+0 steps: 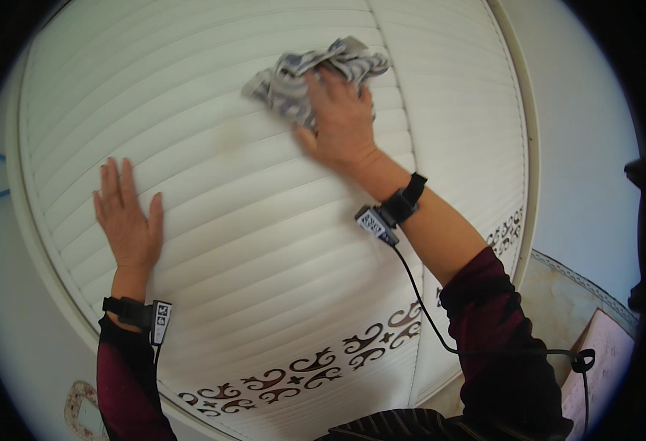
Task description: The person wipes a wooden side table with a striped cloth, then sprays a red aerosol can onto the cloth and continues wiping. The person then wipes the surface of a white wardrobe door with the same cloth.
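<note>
A crumpled grey-and-white patterned cloth [295, 91] lies pressed against a white slatted door panel [234, 220]. My right hand [342, 121] is spread over the cloth and holds it to the slats, beside the vertical seam with the neighbouring panel. The cloth and fingers look slightly blurred. On the left part of the same panel, my left hand [129, 215] rests palm-in with its fingers up and the thumb apart, holding nothing. A faint yellowish patch [229, 140] shows on the slats between the two hands.
Dark scroll-shaped cutouts [306, 369] run across the lower panel. A second white panel [460, 121] adjoins on the right inside a pale frame [532, 143]. A black cable [425, 311] hangs from my right wrist device. A pink board [601, 353] leans at lower right.
</note>
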Demonstrator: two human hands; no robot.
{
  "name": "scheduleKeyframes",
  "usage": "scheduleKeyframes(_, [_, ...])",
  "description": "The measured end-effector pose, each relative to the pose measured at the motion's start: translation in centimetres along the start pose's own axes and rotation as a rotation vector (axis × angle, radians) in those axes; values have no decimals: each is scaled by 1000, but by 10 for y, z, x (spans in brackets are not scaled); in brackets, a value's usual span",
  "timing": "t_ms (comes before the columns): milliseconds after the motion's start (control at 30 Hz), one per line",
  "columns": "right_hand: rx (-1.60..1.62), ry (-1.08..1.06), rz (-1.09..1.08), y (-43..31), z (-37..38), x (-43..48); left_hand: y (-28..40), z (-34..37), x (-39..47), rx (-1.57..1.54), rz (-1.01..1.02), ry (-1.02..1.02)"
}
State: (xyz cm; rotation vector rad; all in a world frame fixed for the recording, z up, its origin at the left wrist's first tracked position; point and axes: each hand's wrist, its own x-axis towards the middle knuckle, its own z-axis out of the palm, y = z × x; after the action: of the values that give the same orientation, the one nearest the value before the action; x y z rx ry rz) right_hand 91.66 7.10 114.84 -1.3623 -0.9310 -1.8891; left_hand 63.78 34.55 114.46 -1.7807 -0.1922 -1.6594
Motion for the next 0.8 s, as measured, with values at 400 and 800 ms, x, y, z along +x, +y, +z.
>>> scheduleKeyframes(400, [-339, -33, 369, 20, 51, 115, -143, -47, -55, 170, -95, -81])
scheduleKeyframes(800, [-158, 13, -10, -153, 73, 128, -173, -64, -67, 578, -156, -60])
